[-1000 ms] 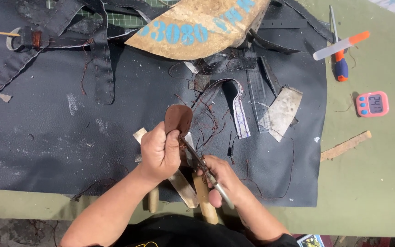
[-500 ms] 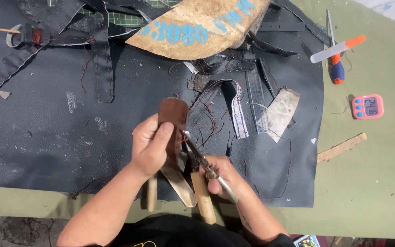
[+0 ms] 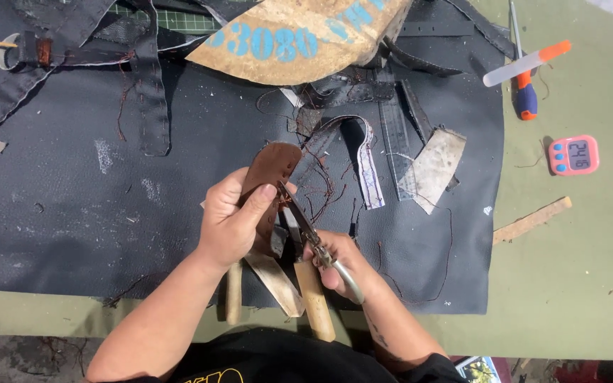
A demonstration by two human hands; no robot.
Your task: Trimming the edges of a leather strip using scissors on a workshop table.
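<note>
Scissors [image 3: 306,230] sit in the right hand [image 3: 338,262], whose fingers are curled tight around the metal handles, the blades pointing up and to the left so that their tips meet the edge of a brown leather piece [image 3: 267,170]. The left hand [image 3: 232,223] is clamped on that leather piece, thumb pressed across its face and fingers wrapped behind, holding it tilted just above a dark sheet [image 3: 108,213] that covers most of the green desk [image 3: 569,284]. The leather piece is long and rounded at its upper end, with loose reddish threads hanging beside it. Below the hands, several wooden handles [image 3: 313,301] and a pale strip lie on the near edge of the dark sheet, partly hidden by the forearms. Just right of the leather piece lies a curved grey strap [image 3: 367,167] with pale edging, then a clear ruler [image 3: 395,145] and a pale torn scrap [image 3: 434,167]. Near the top centre, a worn tan board [image 3: 299,35] with blue markings lies over black strips. Black straps [image 3: 152,92] trail down from the top left, near a small ring. On the bare desk to the right are a white marker with an orange cap [image 3: 526,62], crossing a screwdriver with a blue and orange handle [image 3: 524,96], a small pink timer [image 3: 573,154], and a thin wooden stick [image 3: 532,220], all well apart from the hands.
</note>
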